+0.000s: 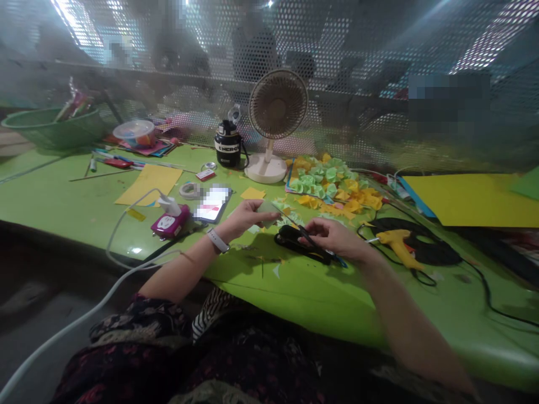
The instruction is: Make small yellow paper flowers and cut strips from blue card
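A small pale green piece of paper (268, 211) is pinched in the fingers of my left hand (246, 217). My right hand (330, 237) grips a pair of scissors (309, 238), whose thin blades point left to the paper's edge. Whether the blades are parted cannot be made out. Beneath my right hand lies a long black object (290, 238) that looks like a stapler. Crumpled green paper flowers (324, 177) and orange paper flowers (357, 195) are heaped beyond my hands. Several small paper scraps (276, 271) lie on the green table (252, 292) near me.
To the right are a yellow glue gun (398, 245) and yellow sheets (484, 196). A fan (265, 168) and a black bottle (228, 146) stand at the back. Left are a phone (213, 203), a tape roll (190, 191), a purple power socket (170, 221) and a green basket (54, 132).
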Demonstrator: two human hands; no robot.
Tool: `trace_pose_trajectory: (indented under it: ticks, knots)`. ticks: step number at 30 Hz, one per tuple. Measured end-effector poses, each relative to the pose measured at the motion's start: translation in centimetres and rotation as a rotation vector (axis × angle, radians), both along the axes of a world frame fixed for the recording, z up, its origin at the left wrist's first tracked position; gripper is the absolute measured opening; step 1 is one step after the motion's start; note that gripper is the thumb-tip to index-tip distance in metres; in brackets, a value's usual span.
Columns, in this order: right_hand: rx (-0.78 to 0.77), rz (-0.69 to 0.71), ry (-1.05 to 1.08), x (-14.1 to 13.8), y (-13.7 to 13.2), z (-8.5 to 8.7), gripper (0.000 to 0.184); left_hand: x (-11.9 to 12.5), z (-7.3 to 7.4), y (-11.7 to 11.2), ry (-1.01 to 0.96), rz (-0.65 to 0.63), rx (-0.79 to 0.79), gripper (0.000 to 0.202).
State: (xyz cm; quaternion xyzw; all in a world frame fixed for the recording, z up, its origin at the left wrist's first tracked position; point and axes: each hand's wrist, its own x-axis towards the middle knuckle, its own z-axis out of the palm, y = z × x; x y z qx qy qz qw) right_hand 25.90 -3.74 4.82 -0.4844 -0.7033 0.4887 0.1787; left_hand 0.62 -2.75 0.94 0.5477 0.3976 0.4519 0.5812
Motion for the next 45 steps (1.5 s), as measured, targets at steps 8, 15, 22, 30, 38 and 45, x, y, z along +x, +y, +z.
trace_pose_trajectory:
  ticks: [8, 15, 22, 30, 38, 45]
  knots:
    - [-0.016, -0.018, 0.011, -0.2, -0.2, 0.4, 0.061, 0.0, 0.1, 0.0, 0.012, -0.002, -0.029, 0.036]
    - [-0.014, -0.042, 0.011, -0.2, -0.2, 0.3, 0.061, 0.0, 0.1, 0.0, 0.021, 0.001, -0.046, 0.038]
    - [-0.024, -0.024, 0.044, -0.2, 0.0, -0.4, 0.059, 0.1, 0.2, 0.0, 0.000, -0.007, -0.057, 0.042]
    - [0.005, 0.016, 0.009, 0.0, 0.4, -1.1, 0.057, 0.3, 0.6, -0.4, 0.020, -0.020, -0.077, 0.042]
    - [0.015, 0.008, 0.001, -0.1, 0.2, -0.8, 0.060, 0.2, 0.2, -0.1, 0.032, -0.028, -0.066, 0.041]
    - [0.006, 0.025, 0.012, -0.2, 0.3, -1.2, 0.061, 0.4, 0.1, -0.3, 0.037, -0.042, -0.067, 0.045]
